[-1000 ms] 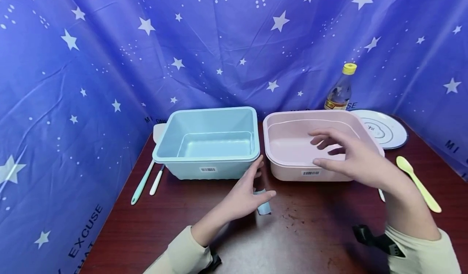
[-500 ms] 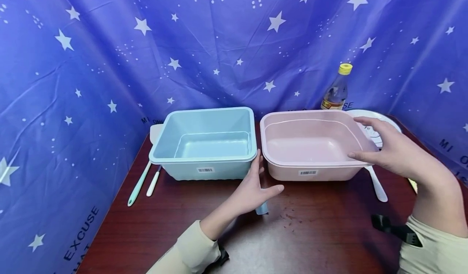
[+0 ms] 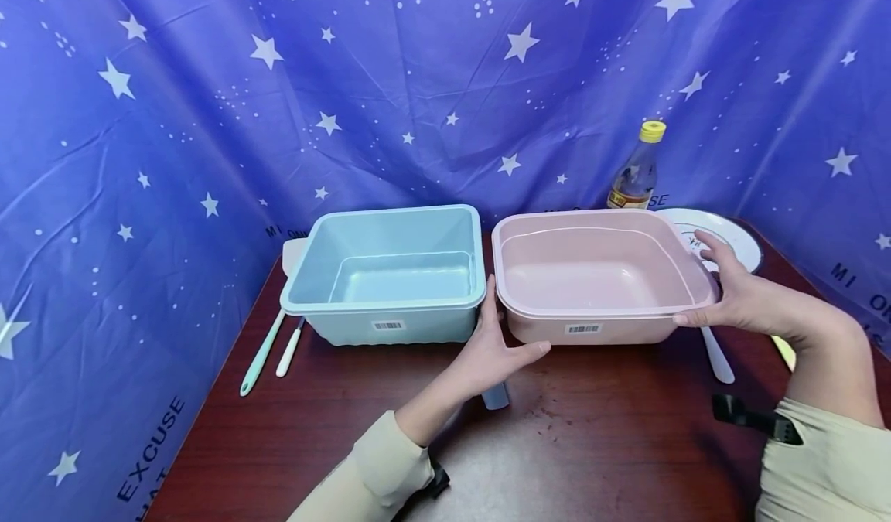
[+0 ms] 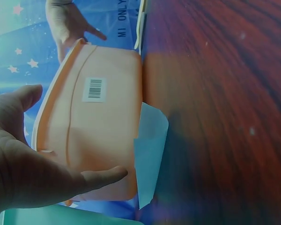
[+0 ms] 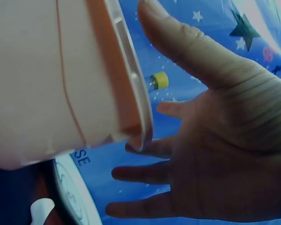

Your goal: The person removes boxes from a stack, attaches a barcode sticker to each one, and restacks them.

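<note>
A pink plastic basin (image 3: pixel 592 290) stands on the table with a barcode label on its front. My left hand (image 3: pixel 487 359) is at its left end, fingers in the narrow gap beside the light blue basin (image 3: pixel 390 325), thumb spread out in front of the pink wall. At the other end my right hand (image 3: pixel 752 305) stands with fingers spread, its thumb tip right at the front right corner of the rim. In the right wrist view the fingers (image 5: pixel 140 173) of that hand are straight and nothing is gripped. A pale blue strip (image 4: pixel 152 150) shows below the pink basin's edge in the left wrist view.
A yellow-capped bottle (image 3: pixel 636 170) and a white plate (image 3: pixel 738 236) stand behind the pink basin. A white utensil handle (image 3: pixel 717 358) and a yellow spoon (image 3: pixel 784 352) lie at right. Left of the blue basin are a green handle (image 3: pixel 261 359) and a white handle (image 3: pixel 288 354).
My right hand has moved from over the pink basin to its right end and lowered to the rim. The left hand has shifted slightly right, its thumb further across the pink basin's front.
</note>
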`<control>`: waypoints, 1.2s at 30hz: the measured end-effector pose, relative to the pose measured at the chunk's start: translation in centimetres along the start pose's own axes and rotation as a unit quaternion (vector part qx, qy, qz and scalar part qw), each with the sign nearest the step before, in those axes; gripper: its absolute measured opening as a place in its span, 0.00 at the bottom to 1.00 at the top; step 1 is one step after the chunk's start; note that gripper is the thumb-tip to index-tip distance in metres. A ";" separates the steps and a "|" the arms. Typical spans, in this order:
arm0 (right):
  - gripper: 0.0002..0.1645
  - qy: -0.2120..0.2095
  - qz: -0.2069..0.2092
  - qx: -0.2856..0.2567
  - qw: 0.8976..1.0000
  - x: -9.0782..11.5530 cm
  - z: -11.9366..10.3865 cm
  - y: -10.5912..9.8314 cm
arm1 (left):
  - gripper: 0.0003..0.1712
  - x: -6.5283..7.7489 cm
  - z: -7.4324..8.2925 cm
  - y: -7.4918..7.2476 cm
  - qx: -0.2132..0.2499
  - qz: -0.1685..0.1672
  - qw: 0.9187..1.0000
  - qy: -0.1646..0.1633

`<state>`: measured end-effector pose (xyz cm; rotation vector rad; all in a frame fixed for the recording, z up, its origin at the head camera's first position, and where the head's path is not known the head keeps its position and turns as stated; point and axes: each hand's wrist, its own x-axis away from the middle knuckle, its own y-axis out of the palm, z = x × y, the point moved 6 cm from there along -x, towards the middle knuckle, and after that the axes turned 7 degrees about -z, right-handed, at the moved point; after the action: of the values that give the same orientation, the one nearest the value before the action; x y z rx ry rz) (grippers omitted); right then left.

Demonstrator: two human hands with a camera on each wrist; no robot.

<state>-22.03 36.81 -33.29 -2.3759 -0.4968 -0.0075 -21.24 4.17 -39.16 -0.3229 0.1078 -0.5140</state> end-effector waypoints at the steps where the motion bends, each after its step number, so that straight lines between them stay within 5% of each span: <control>1: 0.77 0.010 -0.006 -0.002 1.000 0.0 0.4 0.0 | 0.71 -0.2 0.0 0.0 0.001 0.002 1.000 0.005; 13: 0.73 0.021 -0.037 -0.037 0.998 -0.6 3.3 0.1 | 0.70 -1.9 -0.2 -0.4 0.043 0.033 0.998 0.044; 23: 0.70 0.005 -0.054 -0.086 0.995 -0.4 4.5 0.1 | 0.73 -2.6 -0.3 -0.4 0.078 0.038 0.996 0.036; 36: 0.66 0.003 -0.054 -0.035 0.998 0.6 3.7 -0.4 | 0.65 -2.6 0.3 0.1 0.092 0.027 0.994 0.052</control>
<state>-22.06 39.69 -35.75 -2.4143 -0.6318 -0.0833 -23.42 5.61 -38.84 -0.1119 0.1688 -0.4830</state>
